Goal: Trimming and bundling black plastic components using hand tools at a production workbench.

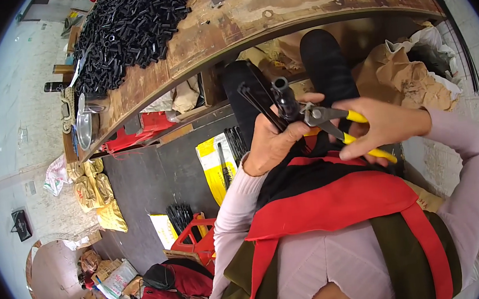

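Note:
My left hand [275, 144] is closed around a black ribbed tube [285, 100] with a hollow end, held above my lap. Several thin dark rods [257, 103] stick out beside the tube from the same grip; it looks like a folded umbrella frame. In my right hand [384, 126] is a pair of pliers with yellow handles [356, 116]. Their grey jaws [312, 113] meet the tube's side just by my left fingers. The pliers' handles are spread apart, and whether the jaws bite on anything is too small to tell.
A worn wooden workbench [289, 6] lies ahead, with a big heap of small black tubular parts [130, 27] at its left. Bundles of black rods [181, 218] and a red crate [199, 238] stand on the floor to my left. Brown paper [385, 75] lies at the right.

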Tool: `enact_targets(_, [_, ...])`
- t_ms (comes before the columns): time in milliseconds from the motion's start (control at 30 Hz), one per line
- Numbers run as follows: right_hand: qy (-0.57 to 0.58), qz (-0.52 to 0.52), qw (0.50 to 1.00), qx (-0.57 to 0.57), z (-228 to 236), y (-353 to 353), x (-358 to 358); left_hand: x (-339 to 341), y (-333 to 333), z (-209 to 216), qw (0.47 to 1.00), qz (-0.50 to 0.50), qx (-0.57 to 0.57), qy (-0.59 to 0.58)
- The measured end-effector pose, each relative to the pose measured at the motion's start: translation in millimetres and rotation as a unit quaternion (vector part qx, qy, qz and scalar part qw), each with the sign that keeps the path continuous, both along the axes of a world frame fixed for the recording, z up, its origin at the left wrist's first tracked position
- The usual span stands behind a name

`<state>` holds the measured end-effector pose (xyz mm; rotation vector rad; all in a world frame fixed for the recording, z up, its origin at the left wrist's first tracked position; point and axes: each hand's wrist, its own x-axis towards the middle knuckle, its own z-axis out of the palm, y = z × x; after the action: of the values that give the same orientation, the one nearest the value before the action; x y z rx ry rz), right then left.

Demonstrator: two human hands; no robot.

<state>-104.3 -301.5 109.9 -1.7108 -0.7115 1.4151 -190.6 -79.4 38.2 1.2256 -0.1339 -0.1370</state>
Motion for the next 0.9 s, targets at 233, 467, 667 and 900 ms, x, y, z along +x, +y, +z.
enact_targets(233, [-0.554, 0.045, 0.825, 0.102, 3.4, -6.7, 13.5, 8.3, 2.5, -3.6, 0.998, 0.059, 0.003, 0.015])
enact_targets(467, [-0.124, -0.011, 0.992, -0.029, 25.8, -4.1, 3.1, 7.3, 10.1, -10.7, 1.000, -0.015, 0.019, -0.018])
enact_targets(667, [-0.562, 0.006, 0.824, 0.074, 0.8, -6.9, 5.1, 10.4, 7.5, -8.7, 0.999, 0.001, -0.015, -0.041])
enact_targets(900, [0.405, -0.075, 0.905, -0.109, 13.8, -1.3, 16.6, 4.9, 18.0, -17.5, 0.997, -0.062, -0.028, -0.037])
